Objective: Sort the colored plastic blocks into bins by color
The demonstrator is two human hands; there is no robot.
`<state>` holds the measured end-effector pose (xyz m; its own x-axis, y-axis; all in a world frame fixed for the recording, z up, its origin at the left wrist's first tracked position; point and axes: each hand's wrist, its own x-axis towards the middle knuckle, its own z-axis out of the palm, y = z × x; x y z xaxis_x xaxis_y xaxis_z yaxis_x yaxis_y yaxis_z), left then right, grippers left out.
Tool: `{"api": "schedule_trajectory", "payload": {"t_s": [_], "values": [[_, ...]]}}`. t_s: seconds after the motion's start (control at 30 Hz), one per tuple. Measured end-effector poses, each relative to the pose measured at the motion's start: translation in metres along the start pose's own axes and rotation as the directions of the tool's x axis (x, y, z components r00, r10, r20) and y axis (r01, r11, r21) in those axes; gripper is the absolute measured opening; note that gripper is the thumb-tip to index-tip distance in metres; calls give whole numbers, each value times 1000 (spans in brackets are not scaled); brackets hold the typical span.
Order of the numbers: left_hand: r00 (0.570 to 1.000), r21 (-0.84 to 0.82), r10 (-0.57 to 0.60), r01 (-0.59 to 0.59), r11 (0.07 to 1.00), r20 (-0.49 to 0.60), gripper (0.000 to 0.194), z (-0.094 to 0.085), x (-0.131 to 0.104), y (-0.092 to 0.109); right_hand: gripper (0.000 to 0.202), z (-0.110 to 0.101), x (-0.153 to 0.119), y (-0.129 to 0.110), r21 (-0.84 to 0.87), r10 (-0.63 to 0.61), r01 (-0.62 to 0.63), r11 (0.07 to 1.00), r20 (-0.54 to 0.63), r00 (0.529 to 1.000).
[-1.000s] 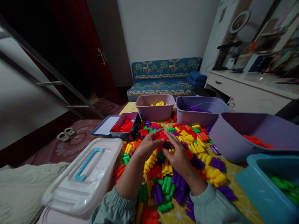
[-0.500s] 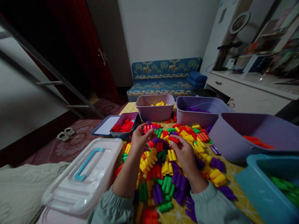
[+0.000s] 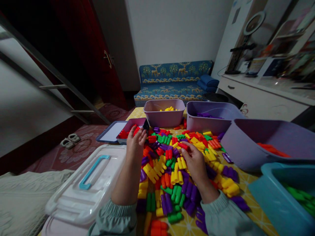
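My left hand [image 3: 136, 139] is over the near edge of a small box [image 3: 121, 141] of red blocks, its fingers raised and apart, with nothing visible held. Between the thumb and fingers of my right hand [image 3: 194, 159] is a red block [image 3: 183, 146], above the middle of the pile. Red, yellow, green, purple and orange plastic blocks [image 3: 177, 193] lie loose across the yellow patterned table cover [image 3: 188, 226].
Behind the pile stand a pink bin [image 3: 164, 119] with yellow blocks and a purple bin [image 3: 211, 123] with purple ones. At right are another purple bin [image 3: 236, 144] and a blue tub [image 3: 273, 193]. A clear-lidded box [image 3: 103, 173] sits at left.
My left hand has moved left from above the pile to the small box of red blocks, and its fingers have spread. The right hand stays nearly in place with its red block.
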<state>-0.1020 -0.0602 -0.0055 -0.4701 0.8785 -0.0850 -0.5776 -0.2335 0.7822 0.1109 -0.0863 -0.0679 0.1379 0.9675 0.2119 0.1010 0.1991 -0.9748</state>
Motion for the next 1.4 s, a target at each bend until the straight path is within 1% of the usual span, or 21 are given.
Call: {"api": "schedule_trajectory", "payload": {"t_s": [0.07, 0.1, 0.17, 0.2, 0.27, 0.3, 0.37, 0.4, 0.43, 0.47, 0.5, 0.53, 0.57, 0.63, 0.7, 0.73, 0.8, 0.87, 0.97, 1.1, 1.4], "values": [[984, 208, -51, 15, 978, 169, 41, 0, -4, -4, 47, 0, 1, 2, 10, -2, 2, 1000, -14, 1000], [962, 333, -105, 16, 943, 253, 41, 0, -7, -6, 49, 0, 1, 3, 21, 0, 0, 1000, -15, 1000], [882, 567, -240, -37, 823, 407, 42, 1, -14, -9, 48, 1, 1, 3, 36, 9, -9, 999, -9, 1000], [830, 653, -296, -103, 751, 472, 42, 1, -17, -11, 47, 1, 1, 2, 37, 13, -13, 999, -7, 1000], [742, 736, -340, -294, 609, 578, 39, 3, -25, -16, 44, 1, 0, -1, 31, 29, -29, 999, -8, 1000], [709, 740, -333, -392, 547, 621, 37, 4, -28, -19, 43, 1, 0, -2, 27, 40, -40, 999, -7, 999], [671, 718, -299, -522, 459, 679, 31, 5, -32, -25, 41, 1, -1, -3, 19, 54, -54, 998, -5, 999], [666, 711, -284, -549, 439, 689, 27, 6, -33, -27, 40, 1, -1, -4, 18, 56, -56, 998, -5, 998], [675, 714, -272, -551, 432, 686, 22, 7, -34, -30, 39, 1, -1, -3, 20, 55, -55, 998, -6, 998], [700, 726, -258, -531, 436, 666, 17, 8, -34, -32, 39, 1, -1, -3, 22, 53, -53, 998, -8, 999], [739, 746, -241, -489, 451, 630, 11, 8, -33, -33, 38, 1, -1, -2, 24, 49, -49, 999, -9, 999], [787, 769, -227, -422, 480, 574, 7, 9, -32, -35, 38, 1, -1, -2, 22, 44, -44, 999, -9, 999], [834, 785, -225, -333, 522, 504, 11, 9, -31, -36, 37, 1, -1, -1, 20, 37, -37, 999, -10, 999], [895, 749, -248, -129, 650, 370, 24, 10, -27, -36, 36, 1, -1, 0, 12, 22, -22, 1000, -10, 1000], [921, 591, -258, 38, 806, 293, 30, 11, -22, -33, 35, 1, -1, 0, 9, 19, -19, 1000, -9, 1000], [932, 476, -242, 89, 875, 271, 30, 11, -19, -30, 35, 1, -1, 0, 10, 23, -23, 1000, -8, 1000], [962, 224, -176, 128, 966, 209, 22, 11, -13, -20, 34, 2, -1, 0, 15, 33, -33, 999, -3, 999], [987, 25, -119, 117, 993, 109, 10, 9, -7, -7, 34, 2, -2, -1, 18, 36, -36, 999, -1, 999], [996, -143, -85, 81, 986, -23, 5, 6, -1, 11, 31, 2, -2, -3, 15, 36, -36, 999, -2, 999], [984, -199, -137, 113, 973, -111, 8, 1, 2, 20, 30, 3, -2, -4, 10, 36, -36, 999, 0, 999], [983, -214, -158, 135, 968, -95, 11, -3, 5, 18, 34, 3, -1, -2, 15, 60, -60, 998, 9, 998]]}}
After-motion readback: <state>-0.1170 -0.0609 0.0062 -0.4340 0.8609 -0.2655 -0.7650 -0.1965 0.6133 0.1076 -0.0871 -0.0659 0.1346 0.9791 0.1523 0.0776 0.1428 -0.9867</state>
